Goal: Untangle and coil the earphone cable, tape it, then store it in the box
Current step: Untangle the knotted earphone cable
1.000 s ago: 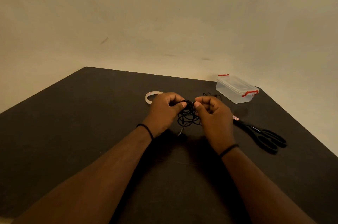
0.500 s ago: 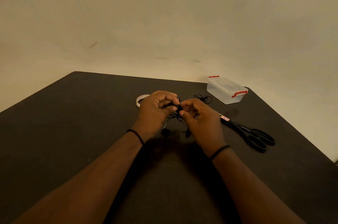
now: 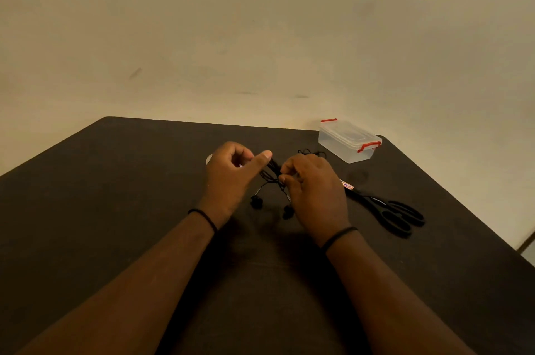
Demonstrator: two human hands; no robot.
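Both my forearms are stretched out over the dark table (image 3: 115,210), hands meeting in the middle. My left hand (image 3: 231,175) is loosely curled, thumb sticking out and pressing the black earphone cable (image 3: 272,173) bundle. My right hand (image 3: 314,189) is knuckles-up, fingertips pinching the same tangle. Two earbuds dangle under it, near the tabletop. The lidded clear box (image 3: 347,142) sits far right, scissors (image 3: 388,211) just beside my right wrist.

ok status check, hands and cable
Left hand and right hand both pinching the earphone cable, tangled, earbuds dangling. Plastic box shut, scissors untouched. Nothing in the way.
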